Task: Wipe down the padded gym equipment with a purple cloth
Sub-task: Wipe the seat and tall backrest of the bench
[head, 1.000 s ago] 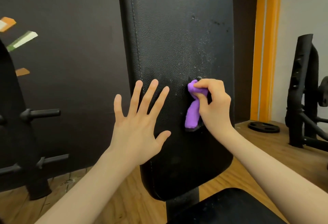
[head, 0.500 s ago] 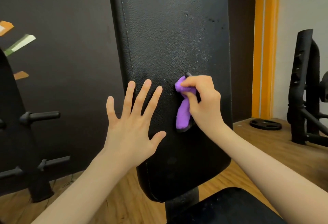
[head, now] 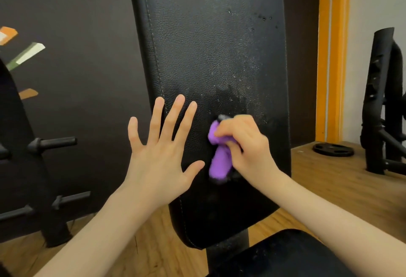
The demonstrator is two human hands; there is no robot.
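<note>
A tall black padded backrest (head: 211, 46) stands upright in front of me, speckled with pale droplets on its right half. My right hand (head: 246, 145) grips a bunched purple cloth (head: 219, 158) and presses it against the pad's lower middle. A darker wiped patch shows just above the cloth. My left hand (head: 160, 149) is spread flat, fingers straight, at the pad's left edge beside the cloth; whether it touches the pad I cannot tell. The black seat pad (head: 285, 254) lies at the bottom.
A black plate rack with pegs (head: 52, 142) stands at the left on the wooden floor (head: 342, 184). At the right are a black weight plate (head: 333, 149) on the floor, a black machine frame (head: 382, 101) and an orange wall strip (head: 331, 57).
My right hand has carried the cloth leftward and a little down across the pad, leaving a darker wiped patch above it. My left hand has stayed spread at the pad's left edge.
</note>
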